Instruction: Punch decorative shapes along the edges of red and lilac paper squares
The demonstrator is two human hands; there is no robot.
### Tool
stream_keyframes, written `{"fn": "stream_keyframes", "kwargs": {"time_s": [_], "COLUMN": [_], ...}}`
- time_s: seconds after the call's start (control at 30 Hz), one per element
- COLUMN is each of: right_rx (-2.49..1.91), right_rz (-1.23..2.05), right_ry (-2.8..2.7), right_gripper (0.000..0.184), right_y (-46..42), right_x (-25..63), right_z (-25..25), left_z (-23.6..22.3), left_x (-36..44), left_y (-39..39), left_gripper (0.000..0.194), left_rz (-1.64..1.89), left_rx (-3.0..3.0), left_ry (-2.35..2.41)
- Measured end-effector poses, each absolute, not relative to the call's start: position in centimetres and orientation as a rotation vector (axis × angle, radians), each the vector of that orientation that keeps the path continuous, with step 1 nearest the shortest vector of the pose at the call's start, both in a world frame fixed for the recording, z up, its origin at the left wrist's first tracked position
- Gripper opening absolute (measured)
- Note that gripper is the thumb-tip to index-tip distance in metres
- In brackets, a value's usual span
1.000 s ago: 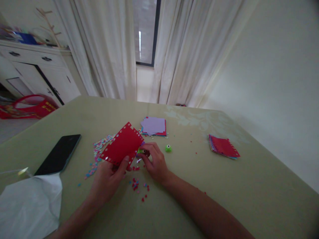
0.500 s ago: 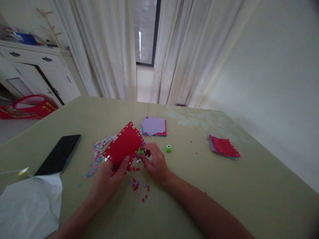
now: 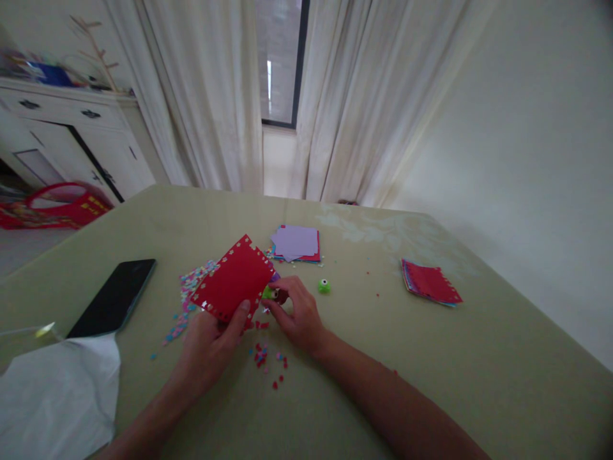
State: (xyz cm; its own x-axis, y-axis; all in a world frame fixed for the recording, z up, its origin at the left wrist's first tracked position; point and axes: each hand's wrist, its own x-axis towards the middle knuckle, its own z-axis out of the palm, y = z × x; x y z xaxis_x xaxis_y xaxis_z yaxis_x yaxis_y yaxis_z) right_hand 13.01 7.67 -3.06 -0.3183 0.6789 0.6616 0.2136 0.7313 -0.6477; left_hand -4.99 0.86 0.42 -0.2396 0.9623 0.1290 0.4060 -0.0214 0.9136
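Pinching red card (image 3: 232,281) in left hand (image 3: 211,342), thumb on top, fingers underneath, up off tabletop (image 3: 383,338). Pinching small green object (image 3: 268,293) in right hand (image 3: 297,313), thumb and fingertips pressed on it, right at card's right-hand edge. Slotted in or just butting up: can't tell.

Text: yellow characters on red bag (image 3: 71,214), far left of grip, past table edge; too small to read.

Edges: card tilted, far corner raised, small flower-shaped cutouts along rim. Table edge beyond lilac-topped stack (image 3: 295,241), with stack itself just ahead of grip. Wall (image 3: 536,160) well off to right.

Room: tightest on left. Pastel confetti (image 3: 191,278) running partly behind card, phone (image 3: 112,297) farther out, white sheet (image 3: 57,396) on near side of phone. Red bits (image 3: 260,355) just on near side of grip, between forearms. Second green piece (image 3: 324,287) just right of right hand. Widest on right, as far as red-topped stack (image 3: 431,283), well apart from grip.
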Motion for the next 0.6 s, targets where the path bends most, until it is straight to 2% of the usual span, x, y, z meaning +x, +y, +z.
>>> {"fn": "stream_keyframes", "kwargs": {"time_s": [0.2, 0.6], "right_rx": [-0.626, -0.65], "right_rz": [0.575, 0.755], "right_ry": [-1.881, -1.791], "right_gripper": [0.023, 0.03], "right_y": [7.57, 7.08], "right_x": [13.02, 13.0], "right_z": [-3.05, -2.88], "left_z": [0.57, 0.04], "left_x": [-4.82, -4.36], "left_y": [1.13, 1.29], "left_gripper": [0.026, 0.038], "left_rz": [1.333, 1.381], "left_rx": [1.684, 1.306], "left_ry": [1.697, 1.52]}}
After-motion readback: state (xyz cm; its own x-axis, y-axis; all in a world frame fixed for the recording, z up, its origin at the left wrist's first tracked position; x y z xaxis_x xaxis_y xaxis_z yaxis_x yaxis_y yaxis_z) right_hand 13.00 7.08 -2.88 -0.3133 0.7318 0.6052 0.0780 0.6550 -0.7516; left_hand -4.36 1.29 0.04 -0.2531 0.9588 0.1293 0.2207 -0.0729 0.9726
